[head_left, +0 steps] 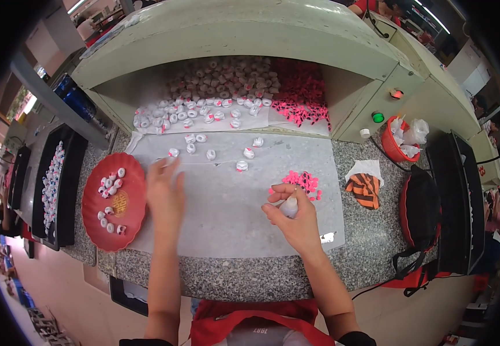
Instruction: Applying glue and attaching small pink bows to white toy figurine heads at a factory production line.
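My right hand (294,214) is closed around a small white round piece (289,206), just below a little heap of pink bits (305,183) on a white sheet (232,207). My left hand (166,193) lies flat and open on the sheet, fingers spread, its tips near a white-and-pink piece (173,153). Several more such pieces (242,165) are scattered across the far part of the sheet. A red plate (129,225) at the left carries several of them.
Under the pale green hood at the back lie a big pile of white pieces (215,86) and a pile of pink bits (299,92). Black trays (68,190) stand at the left; an orange striped cloth (365,189), a black bag (429,213) and a red basket (393,151) are at the right.
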Demonstrator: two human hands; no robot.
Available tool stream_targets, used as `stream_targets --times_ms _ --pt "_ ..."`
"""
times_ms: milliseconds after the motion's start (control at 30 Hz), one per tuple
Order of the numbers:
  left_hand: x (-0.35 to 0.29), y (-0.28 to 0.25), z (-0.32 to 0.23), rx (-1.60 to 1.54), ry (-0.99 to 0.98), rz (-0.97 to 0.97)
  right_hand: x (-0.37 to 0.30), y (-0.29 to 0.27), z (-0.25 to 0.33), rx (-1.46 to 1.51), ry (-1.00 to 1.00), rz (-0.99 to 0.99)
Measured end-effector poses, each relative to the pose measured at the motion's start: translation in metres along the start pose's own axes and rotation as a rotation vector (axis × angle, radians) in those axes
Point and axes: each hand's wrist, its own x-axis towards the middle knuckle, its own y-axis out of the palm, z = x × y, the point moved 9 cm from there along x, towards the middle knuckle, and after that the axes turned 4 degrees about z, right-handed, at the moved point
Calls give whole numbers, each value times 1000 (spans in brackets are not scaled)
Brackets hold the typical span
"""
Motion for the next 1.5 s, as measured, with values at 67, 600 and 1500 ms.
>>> stream_targets --times_ms 67,600,1500 --pt "1 58 -63 -57 277 143 -2 -2 9 -23 -72 -11" --pt "-45 38 -92 -1677 -413 352 -67 -31 92 -128 -539 -294" --pt "-48 21 -92 -1322 -201 189 -73 -4 106 -370 -724 -166"
